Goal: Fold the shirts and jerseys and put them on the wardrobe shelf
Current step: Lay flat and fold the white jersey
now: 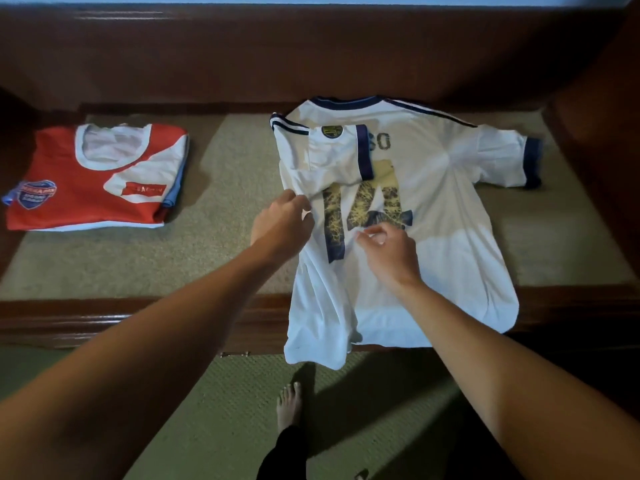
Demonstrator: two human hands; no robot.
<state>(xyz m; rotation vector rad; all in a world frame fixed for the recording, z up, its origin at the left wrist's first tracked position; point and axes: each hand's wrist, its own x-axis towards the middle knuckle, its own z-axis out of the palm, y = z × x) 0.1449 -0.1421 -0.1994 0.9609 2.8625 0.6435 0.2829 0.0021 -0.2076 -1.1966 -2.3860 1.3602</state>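
two hands [282,221] [389,252] on half-folded white jersey [450,216], red shirt [86,188] folded alongside

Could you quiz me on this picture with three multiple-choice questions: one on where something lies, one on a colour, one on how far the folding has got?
1. Where is the folded red jersey relative to the white jersey?
A left
B right
C on top

2. What colour is the white jersey's sleeve trim?
A green
B navy
C red

3. How is the white jersey?
A fully folded
B hanging up
C one sleeve folded in

Answers:
1 A, it lies apart at the left.
2 B, dark blue cuffs show.
3 C, one sleeve lies across the back while the left hand and right hand pinch the fabric.
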